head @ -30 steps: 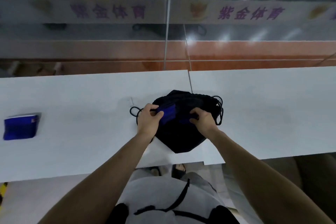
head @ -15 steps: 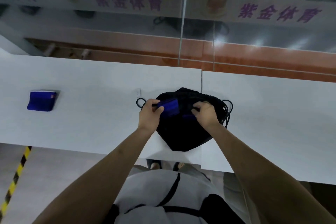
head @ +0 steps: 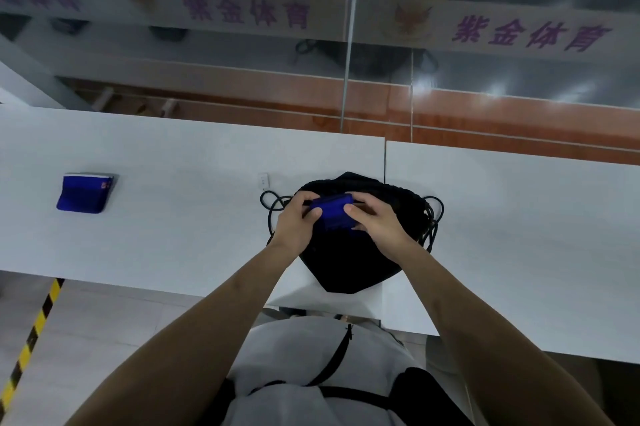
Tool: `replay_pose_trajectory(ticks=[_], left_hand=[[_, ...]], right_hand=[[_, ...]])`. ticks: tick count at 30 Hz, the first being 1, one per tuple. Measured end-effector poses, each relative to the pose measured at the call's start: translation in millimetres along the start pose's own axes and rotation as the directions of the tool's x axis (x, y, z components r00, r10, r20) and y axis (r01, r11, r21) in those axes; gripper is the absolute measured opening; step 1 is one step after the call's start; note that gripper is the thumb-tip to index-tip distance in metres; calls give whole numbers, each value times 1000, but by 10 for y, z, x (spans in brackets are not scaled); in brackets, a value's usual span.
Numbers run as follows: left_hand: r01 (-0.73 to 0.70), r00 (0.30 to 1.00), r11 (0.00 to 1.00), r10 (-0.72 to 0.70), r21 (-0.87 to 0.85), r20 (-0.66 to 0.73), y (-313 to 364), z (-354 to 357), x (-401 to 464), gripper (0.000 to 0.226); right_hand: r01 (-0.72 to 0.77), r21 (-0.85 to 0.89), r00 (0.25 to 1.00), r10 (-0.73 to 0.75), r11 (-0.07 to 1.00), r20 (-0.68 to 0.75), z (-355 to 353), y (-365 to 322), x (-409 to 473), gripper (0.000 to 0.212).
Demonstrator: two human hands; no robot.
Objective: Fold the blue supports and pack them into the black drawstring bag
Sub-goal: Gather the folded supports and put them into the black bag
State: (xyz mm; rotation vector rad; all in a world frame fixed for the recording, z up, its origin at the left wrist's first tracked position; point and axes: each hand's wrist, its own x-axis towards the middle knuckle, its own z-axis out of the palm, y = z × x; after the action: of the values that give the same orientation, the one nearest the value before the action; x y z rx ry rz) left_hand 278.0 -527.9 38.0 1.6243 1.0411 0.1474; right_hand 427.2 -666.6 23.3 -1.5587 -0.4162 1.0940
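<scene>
A folded blue support (head: 331, 214) sits over the black drawstring bag (head: 349, 263), gripped from both sides. The bag lies flat, cords looping out. A second folded support (head: 84, 192) lies well apart to the left.

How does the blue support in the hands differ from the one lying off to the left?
The held blue support is gripped by the left hand and right hand over the black drawstring bag; the other blue support lies untouched on the white table, far from the bag. The held one is partly hidden by fingers; the other shows fully. Both are blue.
</scene>
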Motion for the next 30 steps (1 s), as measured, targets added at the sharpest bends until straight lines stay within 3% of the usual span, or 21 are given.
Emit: replay_pose_trajectory(ticks=[5,8,10,12,14,21,30], left_hand=[[-21,999,999,20,43,35,19,-13,3,25],[-39,988,982,66,184,-141,-82,-83,31,25],[79,971,972,-25,223,-236,-189,-160,22,30],[211,960,965,-174,157,-217,-296,-215,7,32],[252,956,967,-243,39,-163,-364,-232,-12,28],[232,952,966,-250,-114,-179,-275,-190,1,25],[231,950,954,-263,-191,-169,-415,-263,-19,25]], right_hand=[[-1,-24,997,-1,1000,-81,36,-11,64,20],[-33,-135,984,8,990,-181,44,16,116,21],[-72,-201,976,27,977,-217,55,73,149,28],[-94,-287,974,28,953,-226,86,141,192,30],[-112,-390,976,27,914,-216,147,193,241,29],[-94,-599,995,66,795,-69,280,488,354,30],[-12,-776,1000,9,630,-8,250,690,512,38]])
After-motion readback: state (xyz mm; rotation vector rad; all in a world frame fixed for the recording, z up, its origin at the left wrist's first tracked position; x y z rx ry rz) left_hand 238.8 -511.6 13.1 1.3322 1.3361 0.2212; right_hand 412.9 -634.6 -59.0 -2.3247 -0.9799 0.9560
